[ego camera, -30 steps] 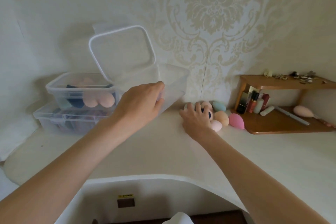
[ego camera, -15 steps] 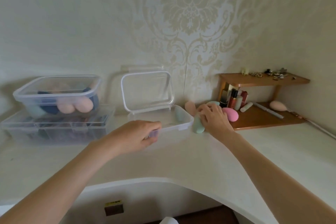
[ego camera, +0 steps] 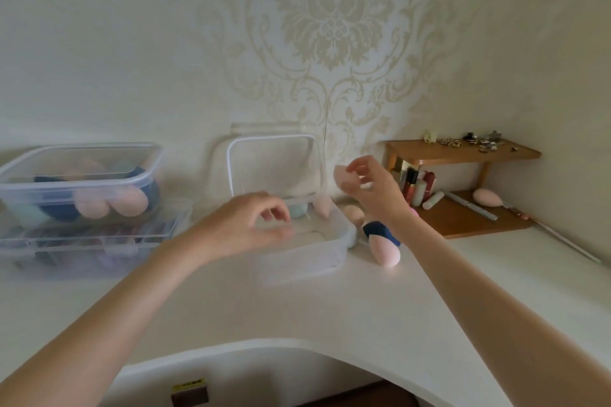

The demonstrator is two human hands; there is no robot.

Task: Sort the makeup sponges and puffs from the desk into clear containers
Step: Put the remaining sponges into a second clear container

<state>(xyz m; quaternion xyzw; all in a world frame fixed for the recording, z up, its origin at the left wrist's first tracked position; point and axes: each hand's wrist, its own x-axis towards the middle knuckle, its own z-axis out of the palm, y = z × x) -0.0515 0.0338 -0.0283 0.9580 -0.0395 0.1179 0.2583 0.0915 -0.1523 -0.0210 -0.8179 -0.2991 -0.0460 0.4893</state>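
An open clear container (ego camera: 334, 251) sits on the white desk, its lid (ego camera: 271, 165) standing up against the wall. Inside lie a teal sponge (ego camera: 298, 210) and a pink sponge (ego camera: 322, 206). My left hand (ego camera: 244, 228) hovers over the container's near left side, fingers loosely curled, holding nothing I can see. My right hand (ego camera: 370, 188) is raised above the container's right edge and pinches a pale pink sponge (ego camera: 342, 177). On the desk to the right lie a peach sponge (ego camera: 353, 213), a navy sponge (ego camera: 380, 231) and a pink sponge (ego camera: 385, 253).
At the left, a clear box (ego camera: 79, 185) holding several sponges sits on a flat clear organiser (ego camera: 82, 248). A wooden shelf (ego camera: 463, 155) with cosmetics and small jewellery stands at the right, against the wall. The desk's curved front edge (ego camera: 264, 345) runs below.
The left hand set the open container down on the desk and let go. The right hand gathered sponges, put some in the container, and now lifts a pale pink one.
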